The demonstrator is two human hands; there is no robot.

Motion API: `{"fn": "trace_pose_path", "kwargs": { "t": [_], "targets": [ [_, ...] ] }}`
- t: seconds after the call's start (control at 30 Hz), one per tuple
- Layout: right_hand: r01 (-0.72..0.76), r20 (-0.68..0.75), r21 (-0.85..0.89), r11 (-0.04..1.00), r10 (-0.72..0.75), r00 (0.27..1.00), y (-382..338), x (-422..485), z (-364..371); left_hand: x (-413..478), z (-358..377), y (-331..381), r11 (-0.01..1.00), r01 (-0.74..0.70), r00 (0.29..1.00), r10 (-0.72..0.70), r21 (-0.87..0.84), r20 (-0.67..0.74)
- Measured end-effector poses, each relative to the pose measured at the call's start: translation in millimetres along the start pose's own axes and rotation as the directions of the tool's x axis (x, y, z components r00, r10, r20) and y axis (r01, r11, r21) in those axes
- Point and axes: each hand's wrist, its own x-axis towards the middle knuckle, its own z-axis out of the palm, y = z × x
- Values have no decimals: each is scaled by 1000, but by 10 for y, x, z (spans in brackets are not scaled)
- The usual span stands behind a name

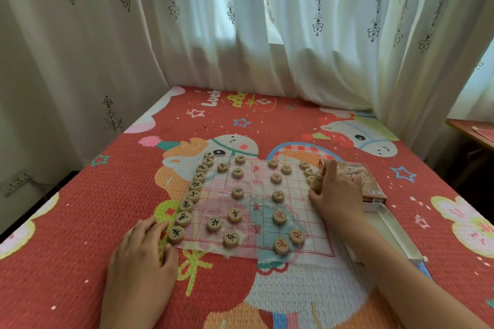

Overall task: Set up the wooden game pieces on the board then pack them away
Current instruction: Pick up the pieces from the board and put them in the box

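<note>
1. Wooden xiangqi pieces are lying spread over the thin paper board, which is stretching between the two hands on a red cartoon mat.
2. One file of pieces is running away from the left hand along the board's left edge. Looser rows are standing in the middle, between the hands.
3. The left hand is resting on the mat at the board's near left corner, its forefinger and thumb lying either side of the corner piece. Whether they are pinching it cannot be told.
4. The right hand is sitting on the board's right edge, well apart from the left, its fingers curling round a small stack of pieces.
5. Just beyond the right hand's knuckles a brown box lid is lying, and beside that wrist a white box tray is lying open.
</note>
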Motion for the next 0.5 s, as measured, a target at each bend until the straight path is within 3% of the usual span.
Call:
{"fn": "trace_pose_path", "kwargs": {
  "t": [0.17,0.33,0.5],
  "targets": [
    [14,-188,87,996,3,982,31,181,1,10,4,-19,1000,-2,1000,2,-3,3],
    [13,-11,-32,999,-14,1000,5,275,122,40,27,-34,1000,5,1000,-5,-13,-9],
    [11,47,-37,999,-9,999,-17,278,100,55,61,-56,1000,1,1000,-2,-25,-30]
  ]
}}
